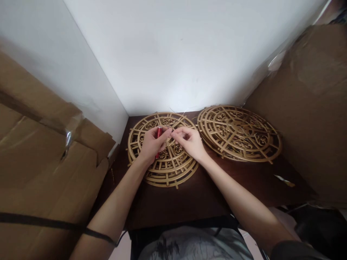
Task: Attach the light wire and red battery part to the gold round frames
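Your left hand fingers are wrapped round a red tube; your right hand fingers are pinched on thin wire just beside it. Both sit over the near gold lattice disc on the dark bench; disc stack to the right.

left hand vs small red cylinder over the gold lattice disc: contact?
Touching. The head view shows the left hand wrapped around the small red cylinder, fingers closed over its middle so only its ends show, above the round gold openwork disc.
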{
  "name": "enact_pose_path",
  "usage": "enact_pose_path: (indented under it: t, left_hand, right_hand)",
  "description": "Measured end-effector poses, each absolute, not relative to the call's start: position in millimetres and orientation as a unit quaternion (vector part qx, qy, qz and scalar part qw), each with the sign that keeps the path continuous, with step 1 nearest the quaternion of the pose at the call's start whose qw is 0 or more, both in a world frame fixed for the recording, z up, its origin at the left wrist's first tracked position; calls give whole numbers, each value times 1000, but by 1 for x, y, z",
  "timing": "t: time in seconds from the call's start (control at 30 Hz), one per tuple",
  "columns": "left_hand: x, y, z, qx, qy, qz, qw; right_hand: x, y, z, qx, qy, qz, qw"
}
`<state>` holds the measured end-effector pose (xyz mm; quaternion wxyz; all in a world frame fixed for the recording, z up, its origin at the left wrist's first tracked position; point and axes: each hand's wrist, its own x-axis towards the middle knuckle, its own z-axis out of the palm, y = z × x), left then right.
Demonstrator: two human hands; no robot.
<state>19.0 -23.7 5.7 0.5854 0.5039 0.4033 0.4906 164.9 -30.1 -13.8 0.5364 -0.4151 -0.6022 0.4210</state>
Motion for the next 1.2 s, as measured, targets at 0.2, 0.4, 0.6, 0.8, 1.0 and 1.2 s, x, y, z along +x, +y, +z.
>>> enact_pose_path:
  t: [0.2,0.4,0.6,0.8,1.0,1.2]
  left_hand:
    - [16,-21,6,495,420,511,564]
    - [16,-21,4,504,425,510,553]
    - [17,-22,4,521,421,504,545]
    - [15,-20,4,499,422,525,545]
    - [17,-21,4,516,427,512,538]
    - [19,-23,3,521,423,507,541]
  right_hand:
    - [168,-30,-13,-428,-644,386,502]
    - [169,-31,-14,-452,-665,340,488]
    - [170,-32,-12,-449,-676,328,483]
    - [171,-32,-12,-477,-682,298,467]
    - [170,-32,-12,-478,-700,233,477]
    - [170,-31,-13,-444,-693,264,503]
